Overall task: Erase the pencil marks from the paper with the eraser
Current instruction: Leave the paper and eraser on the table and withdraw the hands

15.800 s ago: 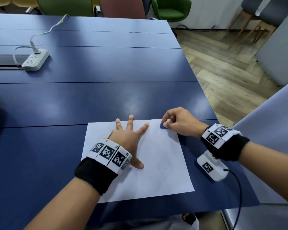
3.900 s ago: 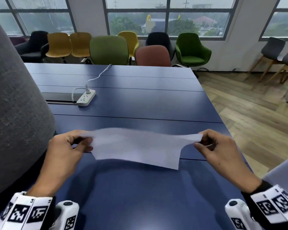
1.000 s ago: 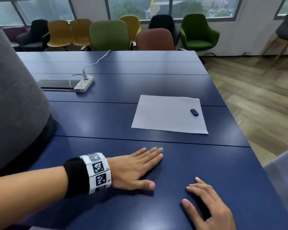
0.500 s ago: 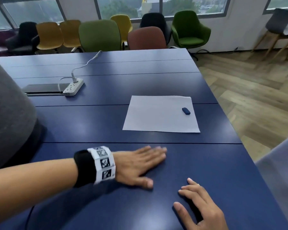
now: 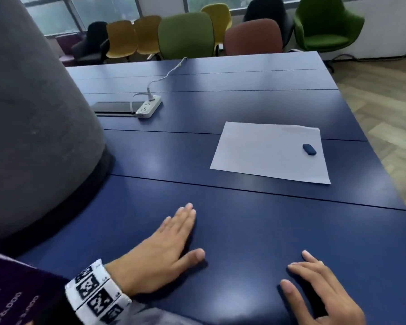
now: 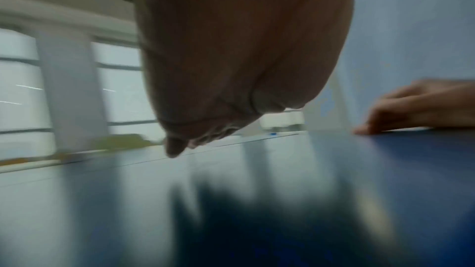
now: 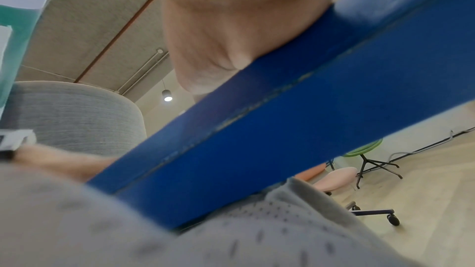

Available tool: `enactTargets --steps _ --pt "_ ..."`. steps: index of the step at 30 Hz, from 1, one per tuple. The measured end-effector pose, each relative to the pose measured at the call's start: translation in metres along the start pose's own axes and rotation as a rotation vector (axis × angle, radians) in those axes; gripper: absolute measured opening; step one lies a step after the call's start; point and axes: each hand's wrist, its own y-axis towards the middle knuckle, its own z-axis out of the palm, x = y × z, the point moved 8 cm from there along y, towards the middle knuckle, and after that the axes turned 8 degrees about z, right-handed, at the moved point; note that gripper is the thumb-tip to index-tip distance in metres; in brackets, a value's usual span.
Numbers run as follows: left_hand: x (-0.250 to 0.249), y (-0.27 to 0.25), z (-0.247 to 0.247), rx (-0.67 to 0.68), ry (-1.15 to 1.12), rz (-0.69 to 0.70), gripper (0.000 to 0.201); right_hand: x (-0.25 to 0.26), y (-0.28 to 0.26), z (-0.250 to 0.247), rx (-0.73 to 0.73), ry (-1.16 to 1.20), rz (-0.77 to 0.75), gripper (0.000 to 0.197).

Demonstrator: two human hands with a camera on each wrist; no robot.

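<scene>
A white sheet of paper (image 5: 270, 151) lies flat on the blue table (image 5: 232, 109), far ahead and to the right. A small dark blue eraser (image 5: 309, 149) rests on the sheet near its right edge. No pencil marks show on the paper from here. My left hand (image 5: 171, 242) lies palm down on the near tabletop, fingers straight, holding nothing. To its right my right hand (image 5: 314, 285) rests there too, fingers spread and empty. The left wrist view is blurred and shows the palm (image 6: 231, 68) above the table. In the right wrist view the table edge (image 7: 295, 119) hides the fingers.
A white power strip (image 5: 149, 107) with its cable sits at the back left beside a dark lid (image 5: 113, 107) set in the table. A large grey rounded form (image 5: 33, 113) stands close on the left. Coloured chairs (image 5: 185, 36) line the far side. The table's right edge drops to wooden floor.
The paper was held up in both hands, then laid far ahead with the eraser on it. Over the last second both hands stay flat on the near table while the head view swings.
</scene>
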Motion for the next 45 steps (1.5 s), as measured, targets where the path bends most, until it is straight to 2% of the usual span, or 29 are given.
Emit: enactTargets --steps 3,5,6,9,11,12,14,15,16,17,19,21,22,24,26,28,30,33,36,38,40,42,44,45 --pt "0.074 -0.051 0.013 -0.161 -0.083 -0.487 0.118 -0.001 -0.001 0.002 -0.014 -0.006 0.023 0.035" --pt "0.088 -0.067 0.024 -0.156 -0.149 -0.686 0.130 -0.002 -0.002 0.002 -0.021 0.008 0.033 0.036" --pt "0.084 -0.065 0.029 -0.133 -0.172 -0.724 0.135 -0.002 -0.003 0.002 -0.022 0.016 0.034 0.037" --pt "0.050 -0.031 0.035 -0.136 -0.189 -0.674 0.135 -0.002 -0.003 0.002 -0.024 0.028 0.033 0.037" --pt "0.014 -0.003 0.037 -0.121 -0.126 -0.553 0.125 -0.002 -0.004 0.003 -0.022 0.033 0.037 0.037" --pt "-0.009 0.012 0.034 -0.168 -0.094 -0.466 0.115 -0.002 -0.005 0.003 -0.021 0.037 0.040 0.038" --pt "-0.066 0.042 0.037 -0.229 -0.062 -0.146 0.104 -0.004 -0.006 0.003 -0.012 0.039 0.052 0.038" --pt "-0.092 0.049 0.040 -0.198 -0.154 -0.011 0.103 -0.005 -0.006 0.002 -0.008 0.038 0.055 0.038" --pt "-0.106 0.050 0.040 -0.135 -0.262 0.040 0.102 -0.004 -0.007 0.002 -0.007 0.038 0.054 0.037" --pt "-0.108 0.048 0.032 -0.132 -0.328 0.047 0.102 -0.003 -0.006 0.001 -0.010 0.043 0.051 0.037" --pt "-0.074 0.036 0.017 -0.226 -0.365 -0.042 0.103 -0.001 -0.005 -0.001 -0.022 0.059 0.047 0.037" --pt "-0.016 0.014 0.000 -0.314 -0.321 -0.216 0.108 0.001 -0.005 -0.001 -0.018 0.070 0.041 0.040" --pt "0.017 0.002 -0.004 -0.311 -0.256 -0.324 0.114 0.001 -0.005 0.000 -0.013 0.075 0.038 0.042" --pt "0.065 -0.015 -0.004 -0.173 -0.095 -0.496 0.128 0.000 -0.006 -0.001 -0.010 0.090 0.041 0.047" --pt "0.079 -0.018 0.004 -0.034 -0.015 -0.514 0.138 -0.001 -0.007 -0.001 -0.008 0.104 0.045 0.053" --pt "0.065 -0.006 0.009 0.014 -0.012 -0.449 0.140 -0.001 -0.007 -0.001 -0.008 0.105 0.046 0.055" --pt "0.028 0.017 0.012 0.029 -0.026 -0.320 0.134 -0.001 -0.008 0.000 -0.001 0.081 0.051 0.051" --pt "-0.054 0.056 0.024 0.063 -0.004 -0.071 0.120 -0.002 -0.008 0.000 0.003 0.063 0.055 0.039" --pt "-0.137 0.082 0.037 0.142 0.019 0.187 0.106 -0.004 -0.006 -0.007 -0.008 0.110 0.083 0.040" --pt "-0.159 0.089 0.029 0.154 -0.082 0.255 0.088 -0.009 -0.005 -0.019 -0.053 0.201 0.149 0.040" --pt "-0.139 0.088 0.008 0.078 -0.176 0.198 0.082 -0.012 -0.005 -0.027 -0.091 0.281 0.215 0.041" --pt "-0.083 0.073 -0.013 -0.048 -0.181 0.047 0.088 -0.011 -0.006 -0.027 -0.097 0.313 0.239 0.044" --pt "-0.008 0.046 -0.022 -0.140 -0.118 -0.176 0.109 -0.010 -0.007 -0.022 -0.077 0.322 0.233 0.049" --pt "0.028 0.031 -0.022 -0.130 -0.068 -0.300 0.121 -0.009 -0.008 -0.020 -0.064 0.324 0.227 0.053"
